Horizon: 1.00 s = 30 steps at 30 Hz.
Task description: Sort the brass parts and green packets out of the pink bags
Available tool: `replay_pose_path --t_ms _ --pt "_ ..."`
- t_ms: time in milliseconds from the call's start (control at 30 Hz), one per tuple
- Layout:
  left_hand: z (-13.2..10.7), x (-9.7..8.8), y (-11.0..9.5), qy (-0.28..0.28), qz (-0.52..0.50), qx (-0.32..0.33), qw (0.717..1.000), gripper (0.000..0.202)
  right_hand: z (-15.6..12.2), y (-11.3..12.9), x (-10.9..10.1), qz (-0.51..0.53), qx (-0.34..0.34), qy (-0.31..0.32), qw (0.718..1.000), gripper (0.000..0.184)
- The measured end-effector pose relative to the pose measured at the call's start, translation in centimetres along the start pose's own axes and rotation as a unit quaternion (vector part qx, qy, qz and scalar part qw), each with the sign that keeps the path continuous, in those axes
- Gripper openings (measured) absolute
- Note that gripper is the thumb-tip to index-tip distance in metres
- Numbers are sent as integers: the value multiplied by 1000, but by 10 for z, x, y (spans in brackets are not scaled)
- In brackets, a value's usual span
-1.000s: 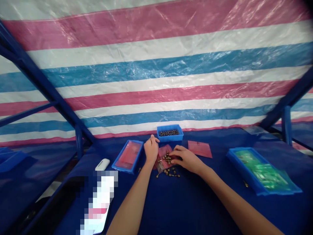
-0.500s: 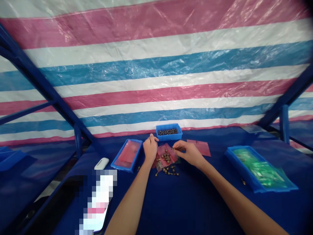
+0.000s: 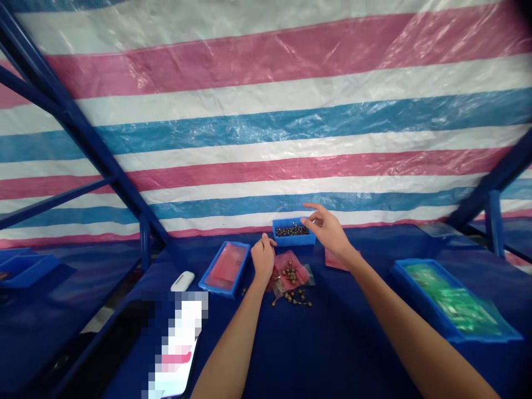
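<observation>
My right hand (image 3: pixel 326 228) is over the right edge of a small blue bin (image 3: pixel 294 240), its fingers apart and the index finger stretched out. Many small dark metal fittings (image 3: pixel 291 230) lie in the bin. My left hand (image 3: pixel 263 257) rests at the left edge of a red plastic bag (image 3: pixel 297 262), fingers curled in; what they may hold is hidden. Several brass-coloured fittings (image 3: pixel 290 272) lie on the bag. More loose fittings (image 3: pixel 297 298) are on the blue table (image 3: pixel 316 343) just in front of it.
Left stands a blue tray (image 3: pixel 219 290) with red bags; right, a blue tray (image 3: pixel 436 310) with green bags. Another red bag (image 3: pixel 334 260) lies under my right forearm. A white case (image 3: pixel 183 281) and a blurred-out phone (image 3: pixel 177 354) lie left. Striped sheeting (image 3: pixel 291 166) hangs behind.
My right hand has moved from the red bag up and away to the blue bin, and its fingers have spread. My left hand stays by the bag. The view has shifted slightly.
</observation>
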<state>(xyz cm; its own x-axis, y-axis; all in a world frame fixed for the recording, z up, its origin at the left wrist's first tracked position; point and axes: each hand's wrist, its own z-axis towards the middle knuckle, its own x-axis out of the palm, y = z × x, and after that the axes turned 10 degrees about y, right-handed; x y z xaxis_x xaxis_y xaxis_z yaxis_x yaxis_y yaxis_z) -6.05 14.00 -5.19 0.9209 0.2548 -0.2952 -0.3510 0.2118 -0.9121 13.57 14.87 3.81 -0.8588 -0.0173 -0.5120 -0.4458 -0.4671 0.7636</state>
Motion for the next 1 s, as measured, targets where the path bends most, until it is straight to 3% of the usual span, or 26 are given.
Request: replay_pose_path --t_ms 100,267,367,633,867,1000 --pt "0 0 0 1 -1 -2 1000 59 -21 -7 9 -4 -2 3 1000 38" --pt "-1 0 -1 6 -5 -8 1000 59 -73 -23 37 -47 -7 165 985 25" --pt "-2 -1 -3 9 -11 -9 1000 59 -88 -24 48 -107 -23 217 970 23" --pt "-2 -1 -5 13 -19 -5 1000 57 -89 -15 49 -186 -65 225 954 20" --pt "-2 0 -4 13 -21 -3 1000 56 -87 -22 33 -71 -38 276 958 6" --pt "-2 0 -4 11 -21 -5 1000 56 -86 -23 33 -87 -44 262 960 9"
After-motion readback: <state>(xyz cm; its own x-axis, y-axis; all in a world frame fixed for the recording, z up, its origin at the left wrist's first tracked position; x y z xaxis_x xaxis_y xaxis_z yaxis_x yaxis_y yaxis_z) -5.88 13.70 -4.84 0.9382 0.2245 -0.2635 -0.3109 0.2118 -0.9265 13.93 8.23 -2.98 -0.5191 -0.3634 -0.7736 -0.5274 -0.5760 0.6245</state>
